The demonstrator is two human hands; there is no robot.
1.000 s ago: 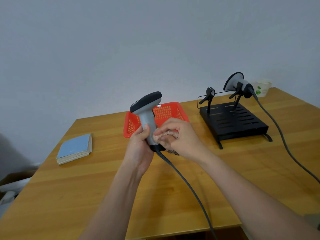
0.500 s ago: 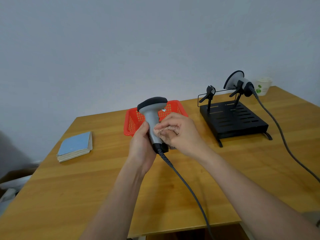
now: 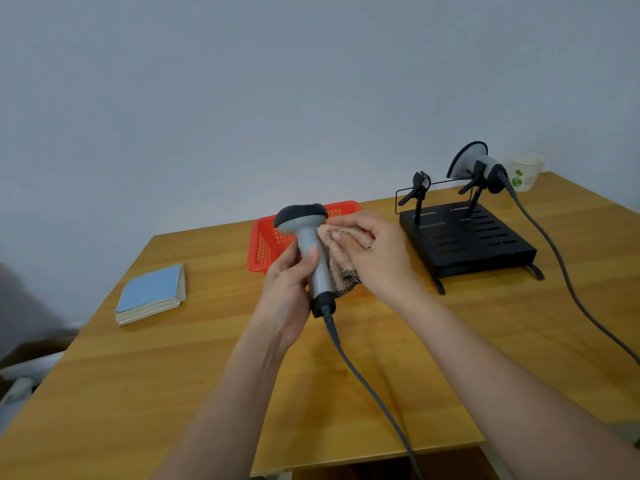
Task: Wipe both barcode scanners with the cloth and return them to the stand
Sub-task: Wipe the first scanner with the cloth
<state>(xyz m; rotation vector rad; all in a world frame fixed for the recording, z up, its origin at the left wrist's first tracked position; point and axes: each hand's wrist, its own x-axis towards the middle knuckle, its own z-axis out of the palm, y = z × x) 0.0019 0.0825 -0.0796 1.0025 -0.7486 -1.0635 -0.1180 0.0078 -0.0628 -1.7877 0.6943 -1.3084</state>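
Observation:
My left hand point(image 3: 289, 289) grips the handle of a grey barcode scanner point(image 3: 306, 240) with a black head, held upright above the table. Its grey cable point(image 3: 367, 386) trails toward me. My right hand point(image 3: 375, 254) presses a beige cloth point(image 3: 341, 261) against the scanner's right side, just under the head. The black stand point(image 3: 464, 242) sits to the right. Its right clip holds the second scanner point(image 3: 476, 164), whose cable point(image 3: 561, 271) runs off to the right. The left clip point(image 3: 417, 188) holds nothing.
A red plastic basket point(image 3: 263, 244) stands behind my hands. A blue-covered booklet point(image 3: 152, 294) lies at the left of the wooden table point(image 3: 156, 393). A white paper cup point(image 3: 526, 171) stands at the far right corner behind the stand.
The scanner has turned so its head faces away from me. My right hand and the cloth have slid up from the handle's base to just under the head.

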